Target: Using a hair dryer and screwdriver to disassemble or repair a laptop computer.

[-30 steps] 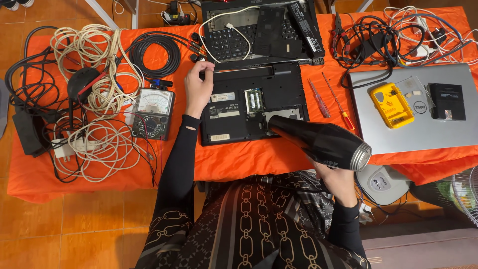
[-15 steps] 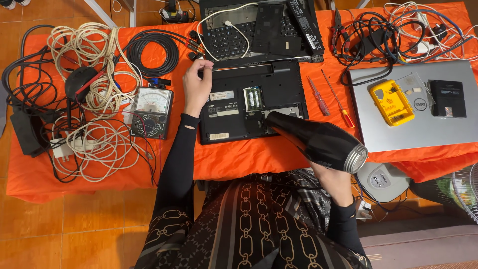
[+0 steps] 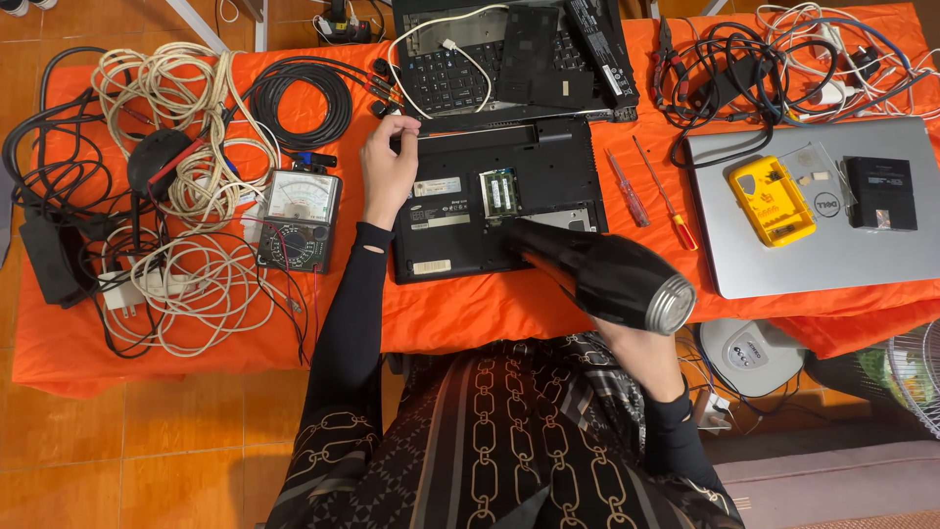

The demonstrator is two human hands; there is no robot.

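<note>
A black laptop (image 3: 548, 167) lies upside down on the orange table cloth (image 3: 450, 313), its bottom cover off and green memory modules (image 3: 497, 192) showing. My left hand (image 3: 388, 168) rests on the laptop's far left corner, fingers curled over its edge. My right hand (image 3: 644, 358) grips the handle of a black hair dryer (image 3: 607, 274), whose nozzle points at the open bay near the memory modules. Its grey rear end faces me.
A second black laptop (image 3: 509, 59) with loose panels lies behind. A silver laptop (image 3: 813, 211) with a yellow case and black box sits right. Two screwdrivers (image 3: 651, 196) lie between. An analog multimeter (image 3: 299, 220) and several coiled cables (image 3: 176, 186) fill the left side.
The hair dryer has swung left and forward, its nozzle moving from the laptop's near right edge over the open bay. My left hand stays on the laptop's corner.
</note>
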